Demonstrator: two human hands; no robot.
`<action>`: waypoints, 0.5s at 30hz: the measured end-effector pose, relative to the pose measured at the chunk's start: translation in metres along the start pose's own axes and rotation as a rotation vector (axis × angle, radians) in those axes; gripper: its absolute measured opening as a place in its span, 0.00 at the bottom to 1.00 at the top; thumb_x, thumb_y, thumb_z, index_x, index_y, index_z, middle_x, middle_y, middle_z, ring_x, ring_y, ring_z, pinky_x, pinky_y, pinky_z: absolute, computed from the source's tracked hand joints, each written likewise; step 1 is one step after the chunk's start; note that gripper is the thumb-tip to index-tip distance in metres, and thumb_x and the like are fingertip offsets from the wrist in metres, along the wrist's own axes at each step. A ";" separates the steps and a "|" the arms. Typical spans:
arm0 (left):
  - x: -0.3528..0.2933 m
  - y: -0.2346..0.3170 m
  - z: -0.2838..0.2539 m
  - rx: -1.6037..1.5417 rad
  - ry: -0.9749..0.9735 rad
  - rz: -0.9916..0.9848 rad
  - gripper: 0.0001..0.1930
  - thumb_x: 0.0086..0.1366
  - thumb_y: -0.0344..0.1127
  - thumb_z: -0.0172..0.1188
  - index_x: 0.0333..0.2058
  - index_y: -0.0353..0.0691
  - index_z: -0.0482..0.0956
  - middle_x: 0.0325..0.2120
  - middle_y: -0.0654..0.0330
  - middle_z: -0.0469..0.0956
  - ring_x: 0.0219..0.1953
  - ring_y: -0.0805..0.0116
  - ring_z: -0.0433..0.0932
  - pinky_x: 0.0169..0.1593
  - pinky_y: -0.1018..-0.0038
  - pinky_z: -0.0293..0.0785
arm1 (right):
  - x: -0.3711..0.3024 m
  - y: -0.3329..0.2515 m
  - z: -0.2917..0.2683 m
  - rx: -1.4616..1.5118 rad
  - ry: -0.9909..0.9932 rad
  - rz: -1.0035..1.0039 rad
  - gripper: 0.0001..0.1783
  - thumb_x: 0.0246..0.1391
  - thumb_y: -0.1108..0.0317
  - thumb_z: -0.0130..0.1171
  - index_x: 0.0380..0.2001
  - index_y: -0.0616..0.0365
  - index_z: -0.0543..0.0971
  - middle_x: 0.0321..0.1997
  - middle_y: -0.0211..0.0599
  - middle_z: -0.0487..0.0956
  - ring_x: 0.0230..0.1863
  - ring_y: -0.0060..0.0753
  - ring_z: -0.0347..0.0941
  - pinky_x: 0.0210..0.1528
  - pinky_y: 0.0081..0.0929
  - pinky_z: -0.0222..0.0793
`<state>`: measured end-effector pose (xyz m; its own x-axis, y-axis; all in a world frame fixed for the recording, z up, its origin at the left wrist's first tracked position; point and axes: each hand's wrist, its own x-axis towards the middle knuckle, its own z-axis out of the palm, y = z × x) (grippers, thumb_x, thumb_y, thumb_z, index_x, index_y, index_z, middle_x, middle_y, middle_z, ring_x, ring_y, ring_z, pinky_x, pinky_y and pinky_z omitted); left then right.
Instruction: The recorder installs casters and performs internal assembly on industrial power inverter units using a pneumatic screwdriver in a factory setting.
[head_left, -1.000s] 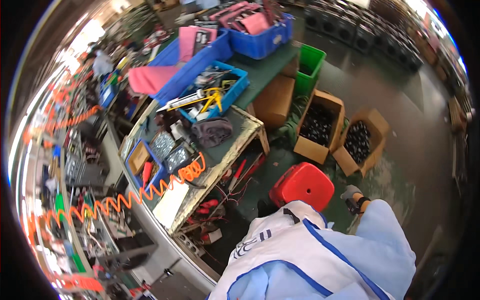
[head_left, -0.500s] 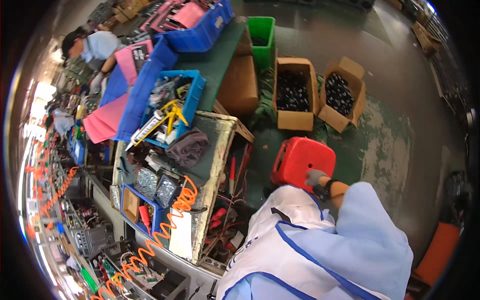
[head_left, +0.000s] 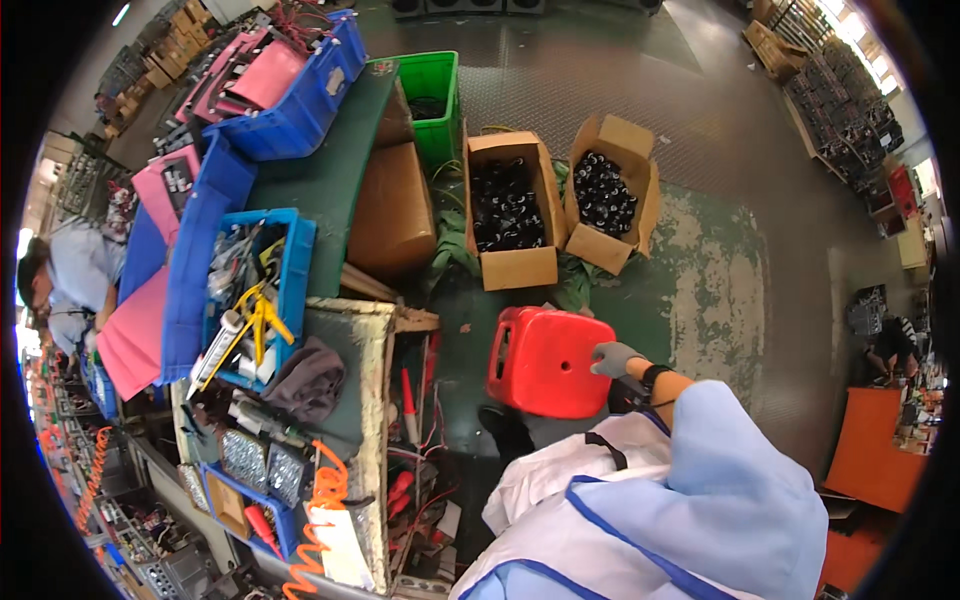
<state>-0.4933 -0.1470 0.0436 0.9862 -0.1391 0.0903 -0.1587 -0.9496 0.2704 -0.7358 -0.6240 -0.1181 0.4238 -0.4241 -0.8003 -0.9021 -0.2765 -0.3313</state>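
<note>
A red plastic stool [head_left: 550, 362] with a small round hole in its seat stands on the green floor in front of me. At its right edge is my right hand [head_left: 618, 360], in a grey glove with a dark band at the wrist. Its fingers are curled over the rim, closed on the stool; the thumb side is partly hidden. My left hand is out of view. Below the stool a dark shoe [head_left: 507, 432] shows beside my white and blue apron.
Two cardboard boxes [head_left: 515, 268] of small black parts stand beyond the stool, with a green bin [head_left: 436, 140] behind. To the left, a worn workbench [head_left: 375, 400] carries blue crates, a yellow caulking gun [head_left: 262, 325] and an orange coiled hose [head_left: 325, 480]. A co-worker [head_left: 85, 265] bends at far left.
My view has turned to the right, so the bench and boxes sit further left. My right hand stays at the stool's edge, and more of the stool now shows.
</note>
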 end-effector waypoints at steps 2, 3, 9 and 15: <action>0.017 0.060 0.033 -0.108 -0.147 0.296 0.12 0.59 0.33 0.52 0.38 0.30 0.73 0.36 0.50 0.75 0.40 0.56 0.74 0.44 0.66 0.68 | -0.009 0.042 -0.024 0.164 0.222 0.134 0.26 0.39 0.59 0.60 0.44 0.58 0.73 0.43 0.45 0.75 0.46 0.43 0.71 0.47 0.34 0.66; 0.031 0.097 0.059 -0.163 -0.189 0.455 0.12 0.59 0.33 0.52 0.38 0.30 0.73 0.36 0.50 0.75 0.40 0.56 0.74 0.44 0.67 0.69 | -0.008 0.063 -0.041 0.281 0.245 0.199 0.30 0.39 0.58 0.60 0.48 0.58 0.70 0.49 0.46 0.71 0.50 0.45 0.68 0.52 0.31 0.62; 0.074 0.344 0.239 -0.421 -0.542 0.531 0.09 0.56 0.31 0.52 0.35 0.36 0.72 0.31 0.50 0.74 0.34 0.53 0.73 0.38 0.66 0.68 | 0.082 0.188 -0.172 0.407 0.258 0.289 0.33 0.40 0.61 0.62 0.52 0.56 0.65 0.48 0.48 0.71 0.48 0.39 0.69 0.49 0.32 0.65; 0.070 0.496 0.428 -0.103 -0.860 0.470 0.14 0.55 0.33 0.55 0.41 0.36 0.72 0.34 0.52 0.74 0.37 0.60 0.74 0.42 0.70 0.69 | 0.310 0.304 -0.255 0.035 0.072 0.138 0.32 0.41 0.57 0.58 0.52 0.54 0.67 0.44 0.43 0.74 0.38 0.42 0.74 0.44 0.35 0.69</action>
<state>-0.4823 -0.7477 -0.2266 0.5140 -0.6920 -0.5069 -0.5068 -0.7218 0.4714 -0.8579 -1.0597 -0.3390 0.2991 -0.5175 -0.8017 -0.9540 -0.1817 -0.2386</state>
